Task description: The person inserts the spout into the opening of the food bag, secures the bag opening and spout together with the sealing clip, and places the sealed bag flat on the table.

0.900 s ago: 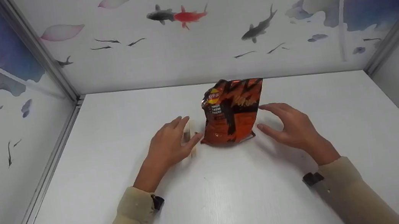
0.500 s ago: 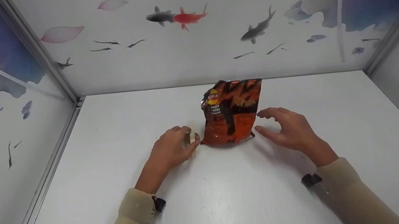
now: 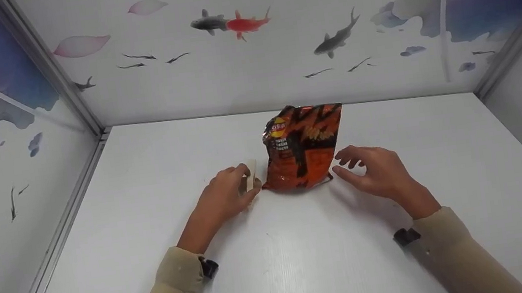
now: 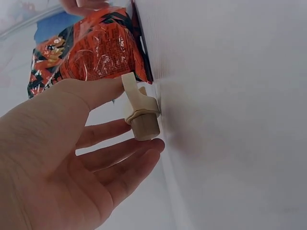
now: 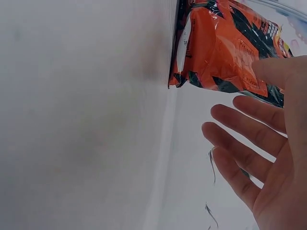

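An orange and black snack bag [image 3: 304, 148] stands upright toward the back of the white table. Left of it, my left hand [image 3: 219, 195] pinches a cream plastic bag clip [image 3: 253, 168] between thumb and fingers. The left wrist view shows its flat cream bar [image 4: 130, 86] at the thumb tip and a tan round cap [image 4: 145, 127] facing the lower fingers, which are loosely bent. My right hand [image 3: 377, 169] is beside the bag's lower right edge, holding nothing, its fingers spread and relaxed in the right wrist view, thumb tip overlapping the bag [image 5: 216, 48] there.
The white tabletop [image 3: 277, 270] extends toward me and to both sides. A white back wall [image 3: 172, 87] printed with fish stands close behind the bag, and side panels with metal corner posts [image 3: 51, 63] enclose the table.
The clip has turned and tilted in my left hand, its cream bar now showing more upright. The left fingers have drawn back slightly; the right hand has shifted slightly toward me, fingers curling a little more.
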{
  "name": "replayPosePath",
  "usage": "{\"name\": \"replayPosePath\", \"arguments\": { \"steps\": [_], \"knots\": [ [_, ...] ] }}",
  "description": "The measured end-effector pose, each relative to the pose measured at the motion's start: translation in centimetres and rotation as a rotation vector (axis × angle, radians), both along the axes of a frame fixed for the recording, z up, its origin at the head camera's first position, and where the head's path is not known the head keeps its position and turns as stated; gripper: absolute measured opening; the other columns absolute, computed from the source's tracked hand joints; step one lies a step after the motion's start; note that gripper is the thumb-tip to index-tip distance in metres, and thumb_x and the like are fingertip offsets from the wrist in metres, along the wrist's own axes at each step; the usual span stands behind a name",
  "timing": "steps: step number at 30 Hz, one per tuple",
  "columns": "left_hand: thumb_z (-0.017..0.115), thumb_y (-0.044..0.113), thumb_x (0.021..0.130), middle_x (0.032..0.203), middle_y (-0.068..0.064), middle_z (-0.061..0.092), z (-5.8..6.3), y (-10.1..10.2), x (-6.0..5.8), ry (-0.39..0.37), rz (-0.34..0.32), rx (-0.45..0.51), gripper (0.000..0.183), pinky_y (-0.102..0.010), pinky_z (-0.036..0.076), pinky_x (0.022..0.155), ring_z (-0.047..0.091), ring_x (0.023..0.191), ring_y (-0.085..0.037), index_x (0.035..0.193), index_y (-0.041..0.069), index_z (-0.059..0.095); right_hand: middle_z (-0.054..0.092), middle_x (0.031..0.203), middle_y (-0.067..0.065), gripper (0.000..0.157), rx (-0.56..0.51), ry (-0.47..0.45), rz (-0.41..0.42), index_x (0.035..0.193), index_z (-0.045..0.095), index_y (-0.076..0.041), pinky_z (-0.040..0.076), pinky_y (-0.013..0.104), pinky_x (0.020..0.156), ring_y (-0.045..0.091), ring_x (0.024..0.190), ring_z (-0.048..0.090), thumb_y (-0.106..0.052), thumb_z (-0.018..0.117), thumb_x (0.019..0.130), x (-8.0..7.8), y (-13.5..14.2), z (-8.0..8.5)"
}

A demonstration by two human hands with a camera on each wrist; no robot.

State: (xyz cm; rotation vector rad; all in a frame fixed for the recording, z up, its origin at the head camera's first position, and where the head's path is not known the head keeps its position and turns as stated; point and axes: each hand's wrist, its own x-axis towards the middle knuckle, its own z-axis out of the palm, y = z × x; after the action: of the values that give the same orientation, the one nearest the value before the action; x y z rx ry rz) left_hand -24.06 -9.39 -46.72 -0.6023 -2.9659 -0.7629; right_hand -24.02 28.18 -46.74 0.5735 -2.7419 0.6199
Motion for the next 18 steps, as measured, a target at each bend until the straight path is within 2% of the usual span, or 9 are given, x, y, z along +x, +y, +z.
{"name": "replayPosePath", "arguments": {
  "steps": [6,9,12,15,18],
  "knots": [
    [0.080,0.026,0.101,0.094,-0.007,0.068,0.1,0.0,-0.2,-0.005,-0.015,0.017,0.034,-0.033,0.050,0.068,0.057,0.081,-0.017,0.126,0.008,0.067,0.082,0.095,-0.004,0.025,0.004,0.009,0.012,0.113,0.079,-0.023,0.061,0.045,0.078,0.022,0.087,0.077,-0.045,0.075,0.101,0.1,-0.1,0.1],
    [0.082,0.024,0.100,0.101,-0.009,0.071,0.3,0.0,-0.2,-0.020,-0.011,0.015,0.040,-0.036,0.055,0.074,0.061,0.086,-0.019,0.132,0.008,0.066,0.082,0.095,-0.004,0.024,0.002,0.014,0.019,0.113,0.079,-0.023,0.061,0.045,0.078,0.022,0.087,0.077,-0.044,0.074,0.102,0.2,-0.1,0.3],
    [0.082,0.024,0.099,0.113,-0.010,0.072,0.7,-0.1,-0.2,-0.045,-0.002,0.022,0.045,-0.041,0.062,0.085,0.070,0.098,-0.022,0.138,0.010,0.064,0.082,0.096,-0.004,0.023,0.000,0.015,0.023,0.112,0.080,-0.022,0.061,0.045,0.078,0.022,0.086,0.077,-0.043,0.073,0.103,0.3,-0.2,0.4],
    [0.081,0.021,0.099,0.122,-0.011,0.071,1.2,-0.4,0.0,-0.053,0.000,0.043,0.047,-0.043,0.064,0.094,0.074,0.110,-0.024,0.141,0.011,0.062,0.082,0.096,-0.004,0.023,-0.002,0.015,0.032,0.112,0.080,-0.022,0.061,0.043,0.078,0.021,0.086,0.077,-0.042,0.073,0.103,0.4,-0.3,0.4],
    [0.081,0.016,0.099,0.125,-0.011,0.069,1.7,-0.6,0.2,-0.027,-0.007,0.070,0.046,-0.041,0.064,0.098,0.075,0.115,-0.023,0.140,0.010,0.062,0.083,0.096,-0.004,0.022,-0.004,0.028,0.046,0.111,0.080,-0.022,0.062,0.042,0.077,0.020,0.085,0.077,-0.041,0.074,0.102,0.5,-0.4,0.4]
  ]
}}
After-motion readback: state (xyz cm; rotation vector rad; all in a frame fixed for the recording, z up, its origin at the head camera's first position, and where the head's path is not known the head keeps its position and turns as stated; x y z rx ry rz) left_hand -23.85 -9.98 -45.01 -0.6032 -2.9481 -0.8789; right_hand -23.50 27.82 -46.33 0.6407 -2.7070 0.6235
